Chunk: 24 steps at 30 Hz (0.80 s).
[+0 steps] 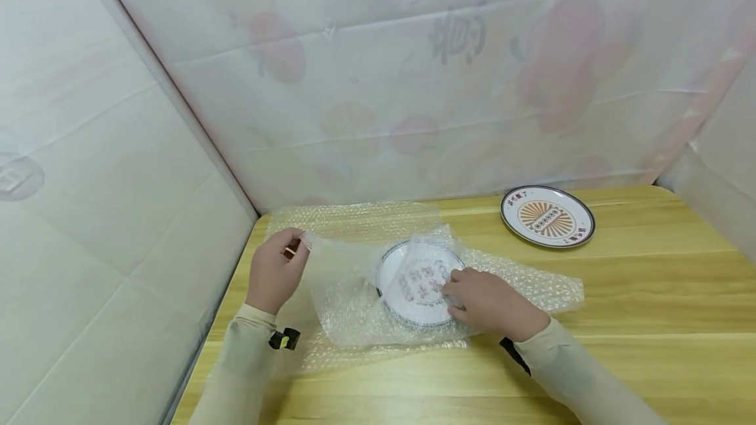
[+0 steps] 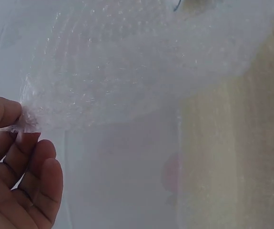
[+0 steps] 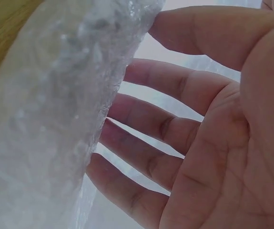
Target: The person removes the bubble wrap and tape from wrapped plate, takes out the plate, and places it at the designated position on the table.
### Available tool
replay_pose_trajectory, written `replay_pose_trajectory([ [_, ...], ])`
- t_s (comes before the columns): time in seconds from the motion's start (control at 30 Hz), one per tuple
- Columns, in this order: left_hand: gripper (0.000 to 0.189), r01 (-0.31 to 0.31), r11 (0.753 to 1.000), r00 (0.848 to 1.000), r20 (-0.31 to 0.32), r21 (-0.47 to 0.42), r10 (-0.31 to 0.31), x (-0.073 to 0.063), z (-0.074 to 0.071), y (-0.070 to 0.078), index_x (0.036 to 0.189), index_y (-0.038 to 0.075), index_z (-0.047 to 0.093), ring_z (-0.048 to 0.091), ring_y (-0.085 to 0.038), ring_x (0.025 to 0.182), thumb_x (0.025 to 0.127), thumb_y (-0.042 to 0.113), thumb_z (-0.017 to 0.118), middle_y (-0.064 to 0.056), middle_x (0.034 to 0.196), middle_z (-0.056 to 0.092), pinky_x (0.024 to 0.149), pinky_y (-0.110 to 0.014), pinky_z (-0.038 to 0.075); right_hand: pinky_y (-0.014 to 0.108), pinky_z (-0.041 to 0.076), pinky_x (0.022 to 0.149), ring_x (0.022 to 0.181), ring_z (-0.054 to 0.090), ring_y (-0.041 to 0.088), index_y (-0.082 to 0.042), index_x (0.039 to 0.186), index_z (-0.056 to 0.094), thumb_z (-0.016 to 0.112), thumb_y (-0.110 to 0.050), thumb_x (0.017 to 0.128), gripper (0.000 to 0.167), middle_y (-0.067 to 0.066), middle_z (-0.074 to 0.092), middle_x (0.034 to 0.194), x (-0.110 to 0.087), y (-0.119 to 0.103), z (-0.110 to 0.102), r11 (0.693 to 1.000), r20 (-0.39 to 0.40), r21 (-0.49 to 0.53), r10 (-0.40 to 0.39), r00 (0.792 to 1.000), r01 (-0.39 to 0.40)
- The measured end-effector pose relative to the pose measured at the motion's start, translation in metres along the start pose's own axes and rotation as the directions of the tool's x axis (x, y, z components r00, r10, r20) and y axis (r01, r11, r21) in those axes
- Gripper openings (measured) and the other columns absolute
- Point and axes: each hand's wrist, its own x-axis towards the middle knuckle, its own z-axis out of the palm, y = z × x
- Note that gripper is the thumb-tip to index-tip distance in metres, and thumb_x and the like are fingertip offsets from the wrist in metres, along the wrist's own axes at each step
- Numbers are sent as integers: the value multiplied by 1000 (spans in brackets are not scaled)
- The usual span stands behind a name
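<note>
A white plate point(image 1: 397, 260) with a patterned dark rim and printed lettering lies on a sheet of bubble wrap point(image 1: 354, 222), mid-table. A flap of the wrap covers much of the plate, which shows through it. My left hand point(image 1: 276, 272) pinches a raised corner of the wrap between thumb and fingers, left of the plate; in the left wrist view the film point(image 2: 117, 71) stretches away from the fingertips. At the plate's right side, my right hand point(image 1: 495, 302) rests on the wrap. Its fingers point(image 3: 151, 121) are spread and nearly straight, tips against the film in the right wrist view.
A second plate point(image 1: 549, 216) with an orange sunburst print lies at the back right of the wooden table point(image 1: 661, 281). Printed fabric walls point(image 1: 366, 84) stand behind the table and on both sides. One end of the wrap extends right, past my right hand.
</note>
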Motion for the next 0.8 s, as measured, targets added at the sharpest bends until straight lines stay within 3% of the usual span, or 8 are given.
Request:
replay_pose_trajectory([
  [0.17,20,156,985,988,16,-81,-155,2,-1,-14,96,10,76,67,-17,80,103,24,65,-4,86,74,69,-29,54,43,56,74,88,62,26,-6,118,69,73,-17,93,28,7,66,102,0,1,2,1000,-7,-26,1,1000,-1],
  [0.33,27,312,935,950,73,-169,-304,2,-2,-25,97,9,76,58,-15,73,102,34,67,-3,86,69,65,-27,47,41,54,69,80,58,24,-3,140,61,74,-17,93,51,12,66,101,1,-1,4,999,-14,-48,-5,1000,5],
  [0.5,25,411,895,911,112,-173,-397,-1,-4,-32,93,6,73,50,-20,66,100,30,68,-3,80,62,60,-30,44,32,42,60,71,45,17,-9,138,66,67,-16,96,42,7,60,91,0,-3,4,993,-28,-108,-43,999,40],
  [0.67,24,448,889,887,174,-96,-428,-4,-7,-38,98,6,74,53,-20,73,100,28,67,-5,87,65,65,-31,46,33,40,61,74,45,18,-14,134,67,63,-17,97,38,5,59,90,-1,-4,7,989,-41,-146,-39,998,33],
  [0.8,21,499,866,844,235,-20,-482,-8,-10,-44,103,6,72,55,-19,78,100,25,63,-7,92,66,68,-32,46,37,43,63,77,49,20,-14,133,67,62,-16,96,38,6,59,93,-1,-5,8,987,-51,-159,-39,998,31],
])
